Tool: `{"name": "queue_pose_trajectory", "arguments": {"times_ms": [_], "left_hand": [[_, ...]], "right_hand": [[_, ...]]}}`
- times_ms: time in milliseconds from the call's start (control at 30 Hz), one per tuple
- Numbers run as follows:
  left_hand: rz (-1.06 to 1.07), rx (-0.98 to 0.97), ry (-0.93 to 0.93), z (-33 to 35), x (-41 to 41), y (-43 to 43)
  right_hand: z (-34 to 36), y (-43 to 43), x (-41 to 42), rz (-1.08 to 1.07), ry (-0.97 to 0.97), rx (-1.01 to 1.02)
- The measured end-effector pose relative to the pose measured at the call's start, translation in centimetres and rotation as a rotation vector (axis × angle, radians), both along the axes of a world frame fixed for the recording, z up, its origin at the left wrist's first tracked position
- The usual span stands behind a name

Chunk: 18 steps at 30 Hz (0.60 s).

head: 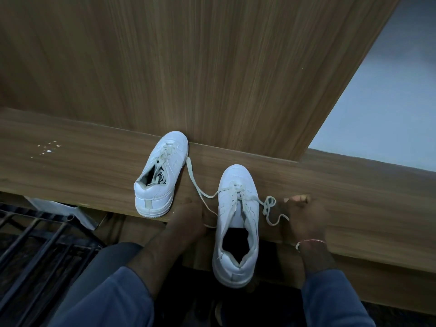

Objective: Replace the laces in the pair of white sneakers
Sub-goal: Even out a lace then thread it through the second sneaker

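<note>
Two white sneakers stand on a wooden ledge, toes pointing away from me. The far sneaker is at centre left with loose laces tucked into its opening. The near sneaker has its heel hanging over the ledge's front edge. Its pale lace is threaded only through the eyelets near the toe and trails out on both sides. My left hand lies beside the near sneaker, fingers curled where the left strand passes. My right hand rests on the ledge with curled fingers, and the looped right strand ends at it.
A tall wooden panel rises straight behind the ledge. A pale wall shows at the right. A black metal rack stands low on the left below the ledge. Small white specks dot the ledge's left part.
</note>
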<state>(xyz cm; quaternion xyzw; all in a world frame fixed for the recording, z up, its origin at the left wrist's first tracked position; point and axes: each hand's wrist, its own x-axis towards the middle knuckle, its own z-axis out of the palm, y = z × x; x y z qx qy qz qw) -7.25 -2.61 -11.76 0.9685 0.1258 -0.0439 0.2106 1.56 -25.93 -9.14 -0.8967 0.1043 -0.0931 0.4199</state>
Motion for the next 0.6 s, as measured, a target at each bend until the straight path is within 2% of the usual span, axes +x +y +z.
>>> {"name": "queue_pose_trajectory", "arguments": {"times_ms": [67, 133, 233, 300, 367, 467, 500, 533, 600], "left_hand": [[-0.048, 0.107, 0.021, -1.3, 0.3, 0.2], [-0.037, 0.134, 0.015, -1.7, 0.4, 0.3], [-0.001, 0.117, 0.0, -2.1, 0.4, 0.5], [0.05, 0.017, -0.053, -1.3, 0.3, 0.3], [0.192, -0.308, -0.15, 0.4, 0.2, 0.1], [0.354, -1.143, -0.222, 3.5, -0.3, -0.2], [0.373, -1.344, -0.253, 4.1, -0.6, -0.6], [0.378, -1.473, -0.279, 4.7, -0.8, -0.9], [0.379, -1.581, -0.282, 5.8, -1.4, -2.1]], "right_hand": [[-0.1, 0.5, -0.1, 0.014, -0.029, -0.026], [0.4, 1.1, -0.9, 0.038, -0.066, 0.005], [1.2, 2.5, -2.8, 0.135, -0.087, 0.14], [1.1, 3.0, -3.8, 0.195, -0.114, 0.188], [1.4, 3.5, -4.6, 0.22, -0.13, 0.267], [2.9, 4.1, -5.6, 0.27, -0.153, 0.312], [3.8, 4.4, -6.2, 0.335, -0.13, 0.313], [4.5, 4.8, -6.6, 0.422, -0.081, 0.31], [5.3, 5.6, -7.1, 0.589, 0.049, 0.266]]}}
